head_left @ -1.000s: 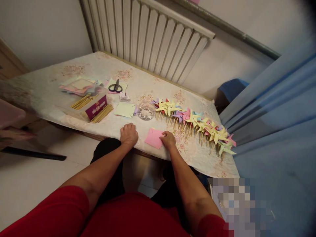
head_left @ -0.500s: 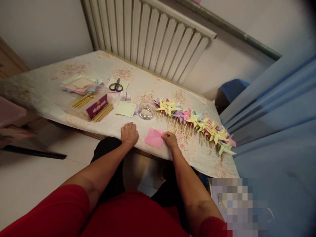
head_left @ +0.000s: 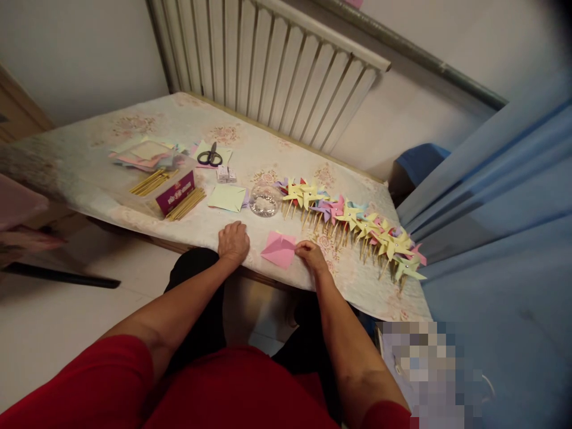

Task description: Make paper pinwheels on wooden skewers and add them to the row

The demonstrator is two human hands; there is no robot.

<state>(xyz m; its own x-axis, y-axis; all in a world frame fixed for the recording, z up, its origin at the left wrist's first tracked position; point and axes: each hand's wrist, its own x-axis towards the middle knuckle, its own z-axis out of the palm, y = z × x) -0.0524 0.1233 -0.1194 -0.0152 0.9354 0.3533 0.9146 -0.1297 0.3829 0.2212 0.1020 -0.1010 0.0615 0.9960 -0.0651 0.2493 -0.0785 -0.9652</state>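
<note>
A square of pink paper (head_left: pixel 277 253) lies flat near the table's front edge, with a slit or raised flap across its upper right part. My right hand (head_left: pixel 313 256) pinches the right corner of this paper between thumb and fingertips. To the left of it, my left hand (head_left: pixel 233 243) rests on the table edge with its fingers curled in, apart from the paper. Just beyond the paper stands a round clear dish (head_left: pixel 264 201) of small shiny pieces. A stack of pale green paper squares (head_left: pixel 227 197) lies left of the dish.
Several finished paper pinwheels (head_left: pixel 353 217) on sticks lie in a row at right. At left are a clear box (head_left: pixel 152 192) with wooden sticks, loose sticks (head_left: pixel 186 204), black scissors (head_left: pixel 211 156), small white boxes (head_left: pixel 226 174) and coloured paper (head_left: pixel 145 154). A radiator (head_left: pixel 268 71) stands behind.
My right hand has shifted slightly right, drawing the pink paper's corner up into a visible flap. My left hand has hardly moved.
</note>
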